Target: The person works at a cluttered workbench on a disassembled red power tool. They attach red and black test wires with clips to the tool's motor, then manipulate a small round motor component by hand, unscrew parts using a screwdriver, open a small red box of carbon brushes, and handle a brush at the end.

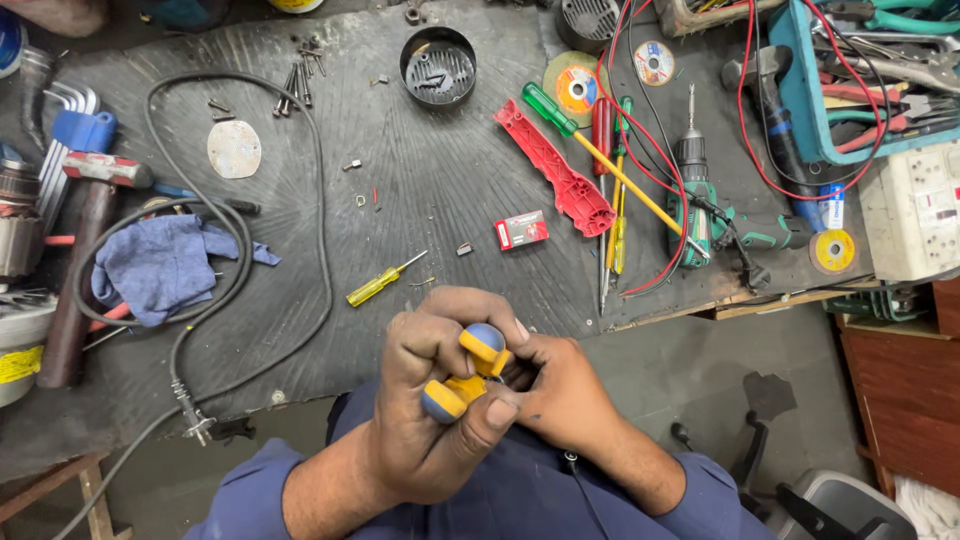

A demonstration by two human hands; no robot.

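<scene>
Left of the fingers, across the dark rubber mat (420, 190), lie a blue rag (160, 265) ringed by a black cable (240, 250), a hammer (85, 270) and a set of hex keys (65, 130); all are well apart from both hands. Just beyond the knuckles rests a small yellow screwdriver (378, 284), near but not touching. Between the two hands sits the work item, a yellow tool (470, 372) with rounded blue-grey ends, held over the lap, clear of the mat edge. The left hand (430, 400) is closed around it: fingers curl over the top, and the thumb presses beside the lower blue-grey end. The right hand (560, 395) is closed against the tool from the other side, fingertips tucked in behind the yellow body; whether they pinch a part of it cannot be told. The tool appears to be moulded plastic: light, stiff, not fragile, with smooth rounded ends that are likely slippery under soiled fingers. Grip is judged best on the flat yellow mid-section, not on the rounded ends. Right of the fingers, farther up the mat, lie a red case (521, 231), a red plastic handle (555, 170), a green screwdriver (600, 160), a green drill (700, 200) tangled in red leads (750, 140), and a teal tray (850, 80) of pliers.
</scene>
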